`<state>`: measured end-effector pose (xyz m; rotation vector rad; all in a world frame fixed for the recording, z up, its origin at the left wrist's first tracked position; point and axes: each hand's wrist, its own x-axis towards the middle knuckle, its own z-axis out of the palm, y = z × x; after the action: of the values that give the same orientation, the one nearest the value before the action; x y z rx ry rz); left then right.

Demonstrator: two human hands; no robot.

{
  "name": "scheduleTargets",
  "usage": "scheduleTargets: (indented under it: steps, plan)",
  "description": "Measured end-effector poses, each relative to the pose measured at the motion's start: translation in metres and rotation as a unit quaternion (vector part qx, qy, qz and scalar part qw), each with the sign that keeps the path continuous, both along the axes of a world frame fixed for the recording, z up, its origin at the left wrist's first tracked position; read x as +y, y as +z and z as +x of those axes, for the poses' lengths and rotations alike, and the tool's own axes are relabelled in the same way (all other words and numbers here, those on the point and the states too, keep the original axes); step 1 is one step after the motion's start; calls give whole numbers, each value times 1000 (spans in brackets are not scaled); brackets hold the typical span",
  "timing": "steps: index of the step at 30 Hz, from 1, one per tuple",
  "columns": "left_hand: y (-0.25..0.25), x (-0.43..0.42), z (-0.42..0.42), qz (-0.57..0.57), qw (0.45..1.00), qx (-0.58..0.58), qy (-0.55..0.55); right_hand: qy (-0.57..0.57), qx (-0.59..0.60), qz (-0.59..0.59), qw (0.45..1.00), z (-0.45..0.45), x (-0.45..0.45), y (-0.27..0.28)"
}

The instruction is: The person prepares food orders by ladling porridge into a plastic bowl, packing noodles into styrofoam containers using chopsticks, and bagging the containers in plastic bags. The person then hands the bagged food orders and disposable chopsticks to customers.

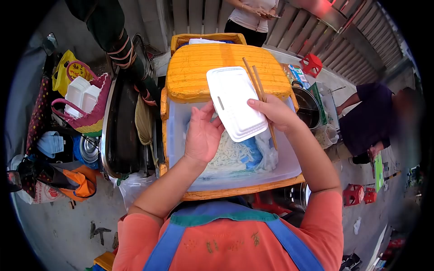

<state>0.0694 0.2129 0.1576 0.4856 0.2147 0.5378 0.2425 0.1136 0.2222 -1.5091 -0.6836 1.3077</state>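
A closed white foam box (236,101) is held up, tilted, over a clear plastic tub (181,119). My right hand (275,110) grips its right side, with a pair of wooden chopsticks (253,74) held in the same hand. My left hand (203,135) is at the box's left edge, palm up, with its fingers apart and their tips partly behind the box. Pale noodles (229,156) lie in the tub below, beside blue and clear plastic film (266,156).
Behind the tub is a yellow-taped lid (226,67). A woven bag (97,113) with foam boxes stands at left. A metal pot (307,106) is at right. One person (253,13) stands behind; another (368,122) is at right, near red stools (353,195).
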Motion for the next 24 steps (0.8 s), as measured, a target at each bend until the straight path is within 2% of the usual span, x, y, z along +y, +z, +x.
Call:
scheduleTargets:
  steps: [1, 2, 7, 9, 15, 17, 18, 20, 21, 23, 24]
  plan:
    - [1, -7, 6, 38, 998, -20, 52, -10, -56, -19, 998, -4, 4, 6]
    - [4, -13, 10, 4, 998, -48, 50, -21, -110, -39, 993, -4, 6, 8]
    - [10, -20, 40, -19, 998, -31, 52, -3, -145, -5, 989, 25, 8, -11]
    - [13, -13, 56, 6, 998, -15, 57, -7, -143, 4, 990, 40, 12, -14]
    - [4, 13, 101, -43, 996, -58, 44, -54, -157, 19, 986, 79, 28, -15]
    - [-5, 21, 110, 36, 997, -12, 63, -55, -115, -34, 991, 98, 31, -10]
    - [-10, 20, 108, 36, 997, -10, 65, -93, -118, -32, 988, 104, 35, -9]
    - [-20, 14, 95, -96, 966, 237, 36, -91, -155, -80, 980, 154, 44, -22]
    - [-25, 14, 95, -97, 965, 242, 38, -88, -134, -54, 986, 168, 49, -18]
    - [-40, 15, 95, -184, 921, 343, 35, -118, -155, -72, 978, 193, 65, -3]
    - [-53, 22, 98, -186, 920, 344, 40, -63, -151, -83, 983, 214, 77, 3]
